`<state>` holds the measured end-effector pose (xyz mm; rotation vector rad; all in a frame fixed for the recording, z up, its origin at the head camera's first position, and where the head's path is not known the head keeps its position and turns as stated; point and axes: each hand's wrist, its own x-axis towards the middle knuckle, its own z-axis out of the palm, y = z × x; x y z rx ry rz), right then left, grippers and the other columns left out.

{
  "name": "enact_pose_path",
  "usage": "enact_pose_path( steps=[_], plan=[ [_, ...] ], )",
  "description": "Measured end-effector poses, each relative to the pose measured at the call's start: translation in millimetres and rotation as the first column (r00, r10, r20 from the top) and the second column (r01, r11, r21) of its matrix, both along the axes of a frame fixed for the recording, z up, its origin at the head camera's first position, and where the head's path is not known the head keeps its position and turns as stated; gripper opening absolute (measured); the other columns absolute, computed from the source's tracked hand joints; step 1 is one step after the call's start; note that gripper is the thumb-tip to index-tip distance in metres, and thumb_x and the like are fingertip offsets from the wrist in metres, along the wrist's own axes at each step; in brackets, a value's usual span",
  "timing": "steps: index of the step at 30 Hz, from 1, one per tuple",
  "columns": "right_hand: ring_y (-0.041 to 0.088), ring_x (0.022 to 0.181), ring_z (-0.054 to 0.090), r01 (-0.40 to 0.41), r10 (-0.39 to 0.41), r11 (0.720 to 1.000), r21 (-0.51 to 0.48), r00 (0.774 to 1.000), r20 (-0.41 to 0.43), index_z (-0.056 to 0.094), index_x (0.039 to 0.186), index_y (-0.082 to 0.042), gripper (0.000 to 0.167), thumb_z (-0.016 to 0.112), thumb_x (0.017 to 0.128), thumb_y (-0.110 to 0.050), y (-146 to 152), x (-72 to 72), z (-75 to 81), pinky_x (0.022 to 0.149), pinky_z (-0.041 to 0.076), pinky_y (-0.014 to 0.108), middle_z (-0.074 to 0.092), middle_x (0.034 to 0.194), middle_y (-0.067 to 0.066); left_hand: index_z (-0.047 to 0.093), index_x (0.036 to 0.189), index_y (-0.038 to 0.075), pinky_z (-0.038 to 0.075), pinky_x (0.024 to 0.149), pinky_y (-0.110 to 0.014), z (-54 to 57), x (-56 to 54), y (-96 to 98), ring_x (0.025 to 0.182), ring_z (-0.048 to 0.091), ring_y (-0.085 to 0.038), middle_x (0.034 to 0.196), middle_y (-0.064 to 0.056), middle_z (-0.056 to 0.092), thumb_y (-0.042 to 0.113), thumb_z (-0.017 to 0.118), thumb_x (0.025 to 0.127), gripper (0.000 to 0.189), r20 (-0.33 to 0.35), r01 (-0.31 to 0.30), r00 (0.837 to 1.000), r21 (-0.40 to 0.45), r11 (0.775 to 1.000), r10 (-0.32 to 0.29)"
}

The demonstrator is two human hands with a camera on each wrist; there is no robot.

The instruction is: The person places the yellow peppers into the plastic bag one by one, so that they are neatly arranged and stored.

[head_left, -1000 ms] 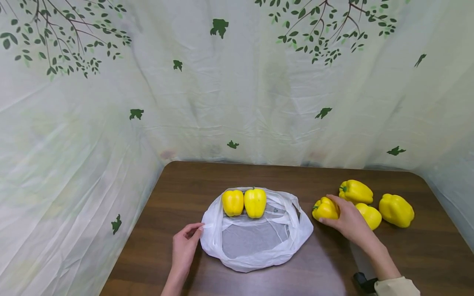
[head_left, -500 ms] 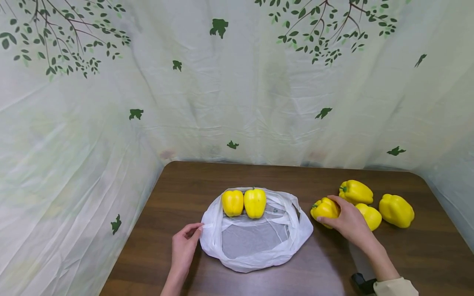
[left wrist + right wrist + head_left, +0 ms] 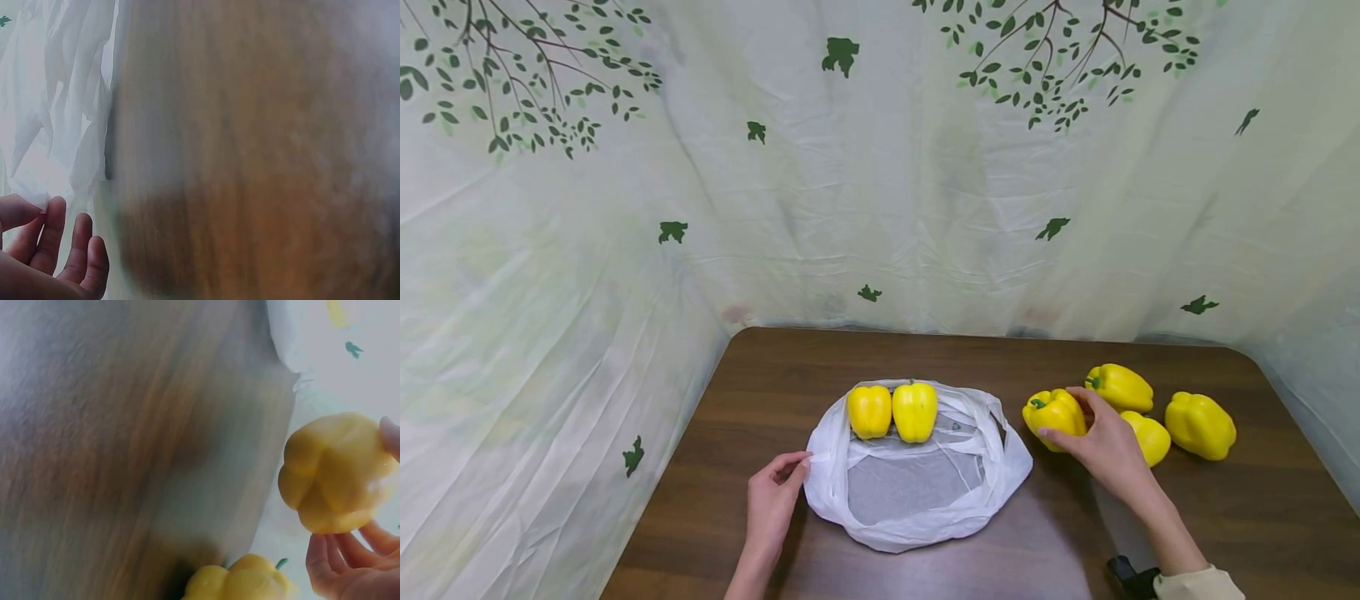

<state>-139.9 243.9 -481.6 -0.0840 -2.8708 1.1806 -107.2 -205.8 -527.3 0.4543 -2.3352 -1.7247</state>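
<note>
A white plastic bag (image 3: 917, 533) lies on the table with its mouth spread wide, two yellow bell peppers (image 3: 870, 412) side by side at its far inner edge. My left hand (image 3: 775, 500) pinches the bag's left rim between thumb and forefinger; the left wrist view shows the film (image 3: 62, 125) drawn up to those fingertips. To the right of the bag, my right hand (image 3: 1105, 442) grips a yellow bell pepper (image 3: 1051, 415) between thumb and fingers. In the right wrist view that bell pepper (image 3: 337, 475) shows its lobed bottom.
Behind and beside my right hand lie three more yellow bell peppers (image 3: 1200, 426) on the brown wooden table (image 3: 985, 354). A pale curtain (image 3: 880, 183) printed with leaves hangs behind the table and along its left side. A dark band (image 3: 1131, 577) sits at my right wrist.
My right hand has shifted slightly left and up with the bell pepper, bringing it nearer the bag. The left hand stays on the bag's rim.
</note>
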Motion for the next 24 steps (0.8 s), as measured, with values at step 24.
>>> enact_pose_path(
  steps=[24],
  plan=[
    [0.037, 0.113, 0.055, 0.006, -0.013, 0.984, -0.176, 0.999, -0.042, 0.038, 0.143, -0.004, 0.09, 0.08, 0.078, -0.05, -20.6, 1.7, 11.4, 0.092, 0.049, 0.05, 0.051, 0.133, 0.021, 0.072, 0.1, -0.009, 0.046, 0.068, -0.018, 43.0, 11.7, 11.8, 0.083, 0.06, -0.015, 0.095, -0.019, 0.07, 0.001, 0.066, 0.091, 0.015, 0.001, 0.03, 1.0, -0.018, 0.999, -0.03]
  ],
)
